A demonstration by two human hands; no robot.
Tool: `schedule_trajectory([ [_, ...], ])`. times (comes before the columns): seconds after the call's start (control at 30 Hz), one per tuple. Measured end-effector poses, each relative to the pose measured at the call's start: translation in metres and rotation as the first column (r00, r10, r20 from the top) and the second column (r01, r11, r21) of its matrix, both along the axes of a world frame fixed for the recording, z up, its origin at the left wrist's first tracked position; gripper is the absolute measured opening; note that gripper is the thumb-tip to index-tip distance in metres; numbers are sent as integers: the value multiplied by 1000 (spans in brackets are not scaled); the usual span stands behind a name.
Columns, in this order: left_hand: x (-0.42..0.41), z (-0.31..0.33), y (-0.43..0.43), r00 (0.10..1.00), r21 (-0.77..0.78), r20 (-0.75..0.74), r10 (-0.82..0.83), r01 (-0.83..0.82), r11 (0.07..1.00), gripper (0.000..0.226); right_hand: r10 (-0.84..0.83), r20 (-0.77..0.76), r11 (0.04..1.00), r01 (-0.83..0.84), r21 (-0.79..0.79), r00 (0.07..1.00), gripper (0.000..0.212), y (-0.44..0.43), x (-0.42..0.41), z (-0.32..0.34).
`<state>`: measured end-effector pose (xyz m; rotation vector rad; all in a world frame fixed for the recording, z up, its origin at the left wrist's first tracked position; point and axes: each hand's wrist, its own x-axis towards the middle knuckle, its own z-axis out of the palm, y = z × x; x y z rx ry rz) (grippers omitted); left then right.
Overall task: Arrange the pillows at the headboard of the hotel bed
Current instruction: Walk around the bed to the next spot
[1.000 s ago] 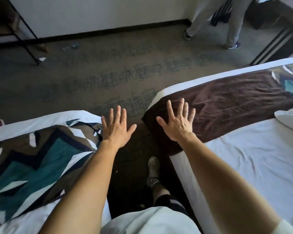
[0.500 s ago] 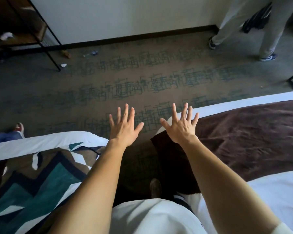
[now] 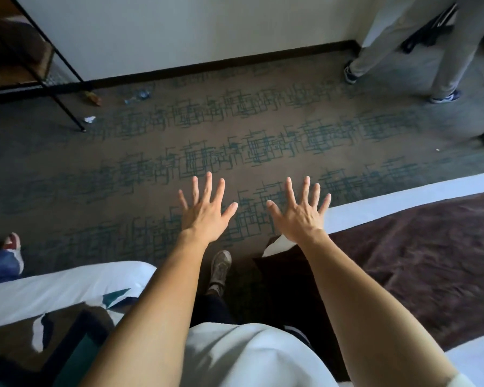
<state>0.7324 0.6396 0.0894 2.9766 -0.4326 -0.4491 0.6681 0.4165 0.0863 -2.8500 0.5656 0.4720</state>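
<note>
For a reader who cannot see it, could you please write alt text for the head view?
Two bare hands, the left hand and right hand, spread open and empty above patterned carpet, between two beds: a bed with a brown runner right, a geometric-patterned bed left. No pillows show.

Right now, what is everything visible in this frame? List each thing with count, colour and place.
Bed with white sheet and brown runner: one, right side.
Bed with white sheet and teal-brown patterned runner: one, lower left.
Patterned carpet: brown with teal line marks, across the middle.
Black metal rack: one, upper left by the wall.
Litter scraps: a few, on the carpet near the rack.
Bystander in beige trousers: one, upper right.
Red and white shoe: one, left edge.
Pillows: none in view.
Own shoe: one, grey-brown, between the beds.
Left hand: open, empty, over the carpet.
Right hand: open, empty, at the right bed's corner.
</note>
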Motion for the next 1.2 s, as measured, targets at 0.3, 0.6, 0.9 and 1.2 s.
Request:
schedule_trajectory([
  [0.3,163,12,-23,984,0,5,-180,180,984,75,-202,34,979,202,-8,979,85,-3,128,16],
  [0.6,269,9,-79,938,30,-32,-346,347,937,73,-367,-4,930,367,-3,930,87,-42,191,12],
  [0.9,350,9,-207,871,51,-50,-488,490,870,72,-498,-4,867,498,1,867,88,-148,250,0],
  [1.2,397,17,-373,791,32,-53,-610,612,791,72,-617,5,787,617,18,787,88,-284,290,10],
])
